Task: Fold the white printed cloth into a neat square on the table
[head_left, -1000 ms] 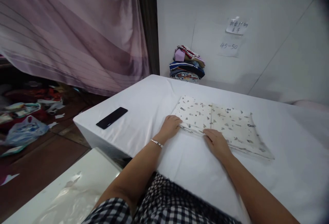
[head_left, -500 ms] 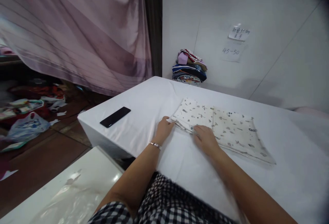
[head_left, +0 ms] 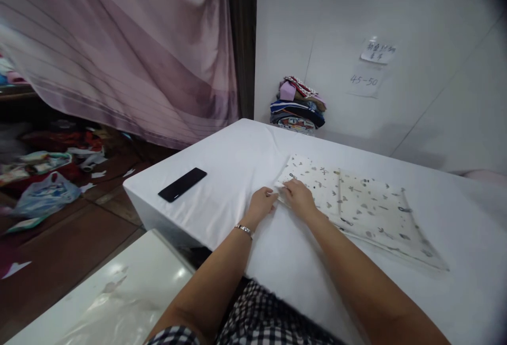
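A folded white cloth [head_left: 368, 205] with a small grey leaf-like print lies on the white-covered table [head_left: 229, 149], with a crease running across its middle. My left hand [head_left: 260, 206], a bracelet at the wrist, is closed at the cloth's near left corner, its thumb and fingers pinching the edge. Close beside it, my right hand [head_left: 300, 198] curls its fingers over the same left end and grips the fabric there. Both hands hide part of that corner. The right part of the cloth lies flat, away from my hands.
A black phone [head_left: 182, 184] lies at the table's left. Folded clothes [head_left: 298, 107] are stacked by the wall, beneath paper signs [head_left: 364, 80]. A pink curtain [head_left: 170, 54] hangs at left. A white surface with clear plastic [head_left: 114, 313] stands near my left side; bags [head_left: 46, 194] lie on the floor.
My right hand has moved left along the cloth's near edge to the corner, close to my left hand. The view has shifted slightly, and the cloth appears further right.
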`<state>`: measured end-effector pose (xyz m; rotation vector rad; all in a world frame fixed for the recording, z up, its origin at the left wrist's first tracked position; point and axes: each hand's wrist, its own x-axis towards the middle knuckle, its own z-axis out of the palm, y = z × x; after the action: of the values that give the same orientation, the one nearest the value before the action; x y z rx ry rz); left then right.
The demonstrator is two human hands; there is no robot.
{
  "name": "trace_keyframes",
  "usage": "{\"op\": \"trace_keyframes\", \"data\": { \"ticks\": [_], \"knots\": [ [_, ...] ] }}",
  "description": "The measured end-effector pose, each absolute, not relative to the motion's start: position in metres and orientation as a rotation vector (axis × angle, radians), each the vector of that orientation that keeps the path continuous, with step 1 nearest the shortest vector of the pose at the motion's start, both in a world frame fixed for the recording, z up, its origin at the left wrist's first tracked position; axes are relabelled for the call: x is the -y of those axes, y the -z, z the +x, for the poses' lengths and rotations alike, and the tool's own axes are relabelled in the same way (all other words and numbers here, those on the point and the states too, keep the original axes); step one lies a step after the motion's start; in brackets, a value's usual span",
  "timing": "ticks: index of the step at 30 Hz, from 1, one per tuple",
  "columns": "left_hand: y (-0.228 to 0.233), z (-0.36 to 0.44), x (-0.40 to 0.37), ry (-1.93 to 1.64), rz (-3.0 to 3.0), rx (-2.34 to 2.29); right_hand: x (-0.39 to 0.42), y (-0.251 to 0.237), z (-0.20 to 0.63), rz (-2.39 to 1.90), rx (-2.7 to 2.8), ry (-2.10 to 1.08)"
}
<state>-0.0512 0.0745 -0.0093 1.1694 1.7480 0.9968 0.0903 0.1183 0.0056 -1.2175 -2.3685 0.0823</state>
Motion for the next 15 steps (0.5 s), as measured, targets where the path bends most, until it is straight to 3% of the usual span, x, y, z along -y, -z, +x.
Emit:
{"op": "trace_keyframes", "data": {
  "ticks": [7, 15],
  "knots": [
    [0.012, -0.049, -0.079, -0.905, 1.444, -2.008, -0.116, 0.002, 0.096, -1.185, 2.303, -0.040],
    [0.009, -0.048, -0.081, -0.925, 1.443, -2.000, -0.116, 0.008, 0.097, -1.186, 2.340, -0.057]
  ]
}}
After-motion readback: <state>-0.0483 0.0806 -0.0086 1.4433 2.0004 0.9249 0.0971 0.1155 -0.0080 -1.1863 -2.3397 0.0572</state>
